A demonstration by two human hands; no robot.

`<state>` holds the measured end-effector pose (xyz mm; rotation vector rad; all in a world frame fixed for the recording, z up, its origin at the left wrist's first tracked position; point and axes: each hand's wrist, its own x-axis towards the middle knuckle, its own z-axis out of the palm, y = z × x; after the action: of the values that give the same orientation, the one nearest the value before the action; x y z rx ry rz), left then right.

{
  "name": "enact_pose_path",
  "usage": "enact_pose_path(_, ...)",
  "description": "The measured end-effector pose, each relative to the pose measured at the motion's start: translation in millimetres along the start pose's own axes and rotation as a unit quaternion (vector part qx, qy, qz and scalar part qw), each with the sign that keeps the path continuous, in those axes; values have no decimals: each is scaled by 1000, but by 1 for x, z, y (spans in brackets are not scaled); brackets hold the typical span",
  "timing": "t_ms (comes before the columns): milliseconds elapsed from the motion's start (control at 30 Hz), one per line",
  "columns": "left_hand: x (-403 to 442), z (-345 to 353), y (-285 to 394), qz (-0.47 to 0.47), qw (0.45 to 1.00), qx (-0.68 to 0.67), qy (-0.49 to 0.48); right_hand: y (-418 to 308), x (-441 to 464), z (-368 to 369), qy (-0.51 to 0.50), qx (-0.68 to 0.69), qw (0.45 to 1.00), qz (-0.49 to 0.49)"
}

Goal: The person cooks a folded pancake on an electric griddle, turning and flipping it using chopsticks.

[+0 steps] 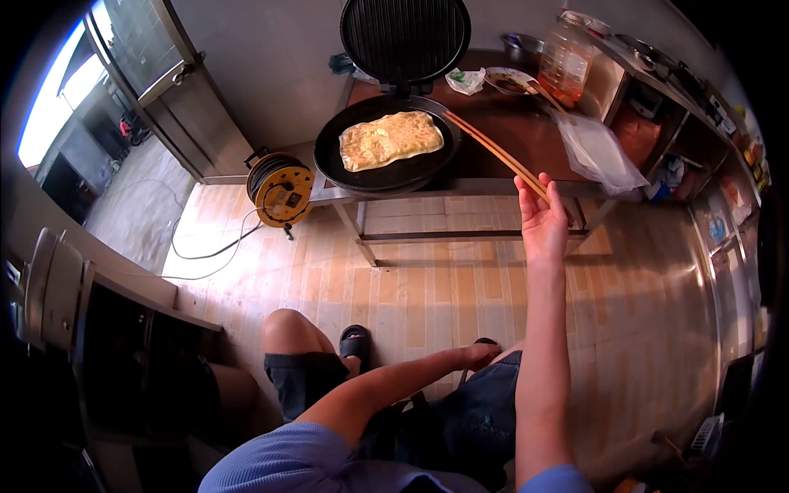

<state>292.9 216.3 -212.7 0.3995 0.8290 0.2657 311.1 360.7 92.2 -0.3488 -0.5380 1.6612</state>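
My right hand (543, 215) is raised in front of the table and grips a pair of long wooden chopsticks (489, 148) near their ends. Their tips point up and left toward the round black electric griddle (380, 186), above its right rim. On that griddle lies a folded, roughly rectangular golden flatbread (392, 140), lightly browned in patches. The ridged griddle lid (405, 39) stands raised behind it. My left hand (482, 355) rests low across my lap by my right thigh, away from the food; its fingers are too small and hidden to make out.
The metal-framed table (505, 131) also bears a plate (509, 80), crumpled paper (466, 80), a plastic jar (567, 59) and clear plastic sheets (597, 152). A yellow cable reel (282, 195) sits on the floor at left. Shelves (690, 135) line the right side.
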Motion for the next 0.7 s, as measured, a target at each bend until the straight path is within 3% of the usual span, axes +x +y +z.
enact_pose_path(33, -39, 17, 26, 35, 999, 20, -23, 2, 0, 1, 2, -5, 1000, 0)
enact_pose_path(67, -60, 16, 44, 54, 989, 125, -57, 3, 0, 2, 2, -10, 1000, 0)
enact_pose_path(133, -121, 44, 79, 73, 960, 270, -30, 5, 0, 3, 3, -17, 1000, -1)
enact_pose_path(233, -186, 70, 97, 119, 921, 356, -99, 12, -1, 4, 2, -26, 1000, 7)
enact_pose_path(333, -237, 96, 96, 214, 807, 546, -61, 17, -2, 7, 2, -37, 999, 17)
enact_pose_path(433, -226, 88, 63, 348, 700, 623, -40, 25, -1, 5, -7, -52, 998, 27)
enact_pose_path(533, -209, 80, 31, 451, 668, 592, -16, 32, 1, 6, -14, -74, 997, 32)
enact_pose_path(567, -207, 79, 26, 404, 672, 620, -9, 34, 2, 7, -14, -77, 996, 32)
enact_pose_path(667, -207, 75, 27, 392, 668, 632, -10, 43, 2, 10, -6, -87, 995, 44)
enact_pose_path(700, -208, 73, 30, 431, 612, 663, 25, 45, 2, 10, -3, -89, 995, 45)
